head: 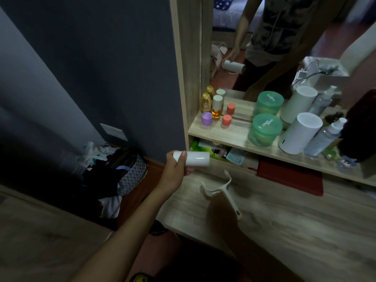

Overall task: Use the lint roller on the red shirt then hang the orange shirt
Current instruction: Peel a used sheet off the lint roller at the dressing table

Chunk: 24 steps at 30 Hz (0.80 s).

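Left hand [176,167] holds roll [195,158] level; open end rightward

I see a home bedroom: a wooden vanity desk [284,231], its mirror [284,37] reflecting a bed [225,15], and cosmetic bottles [216,107].

Both forearms are bare to the edge of view, with no sleeve, watch or ring showing on the left hand [176,167] or on the right hand [220,208], which is blurred and in shadow. The mirror [284,37] reflects the torso: a dark patterned short-sleeved top with a paler hem, and dark trousers below it. A thin cord hangs down the chest.
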Available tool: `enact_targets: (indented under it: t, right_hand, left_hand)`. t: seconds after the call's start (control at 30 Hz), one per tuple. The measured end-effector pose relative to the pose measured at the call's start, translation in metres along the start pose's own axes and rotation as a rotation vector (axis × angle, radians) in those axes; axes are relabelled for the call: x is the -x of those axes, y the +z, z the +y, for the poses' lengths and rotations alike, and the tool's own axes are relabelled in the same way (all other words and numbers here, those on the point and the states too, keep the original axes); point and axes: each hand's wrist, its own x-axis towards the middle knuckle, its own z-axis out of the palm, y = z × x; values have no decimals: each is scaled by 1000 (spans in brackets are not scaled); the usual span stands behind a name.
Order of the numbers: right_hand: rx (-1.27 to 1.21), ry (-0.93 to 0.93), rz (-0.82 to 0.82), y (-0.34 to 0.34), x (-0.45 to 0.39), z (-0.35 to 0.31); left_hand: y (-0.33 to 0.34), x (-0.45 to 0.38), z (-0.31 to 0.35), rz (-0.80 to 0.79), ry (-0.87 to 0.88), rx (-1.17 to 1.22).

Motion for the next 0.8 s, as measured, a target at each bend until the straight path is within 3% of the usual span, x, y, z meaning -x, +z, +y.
enact_targets:
  t: [0.1, 0.17, 0.23, 0.4, 0.47, 0.57, 0.63, 0.8]
  right_hand:
    - [34, -114, 97, 6, 5, -2]
    - [38, -88, -13, 2, 6, 0]
    - [-18, -156, 4, -1, 3, 2]
    - [16, -290, 137, -6, 2, 2]
    - [-203, -182, 179, -22, -2, -11]
    - [-719, 13, 248, -63, -7, -40]
    - [-971, -16, 278, -91, -3, -64]
    - [-882, -176, 339, -118, 8, -97]
  left_hand:
    - [-2, -1, -1, -6, -8, -19]
    - [-2, 0, -1, -6, -21, -22]
    - [-1, 0, -1, -3, -33, -20]
    - [-2, -2, -3, -10, -69, -5]
    - [-4, -3, -5, -3, -93, 12]
    - [-5, -3, -8, 15, -123, 41]
    - [-4, -2, -10, 14, -144, 51]
    - [4, 2, -8, 11, -171, 59]
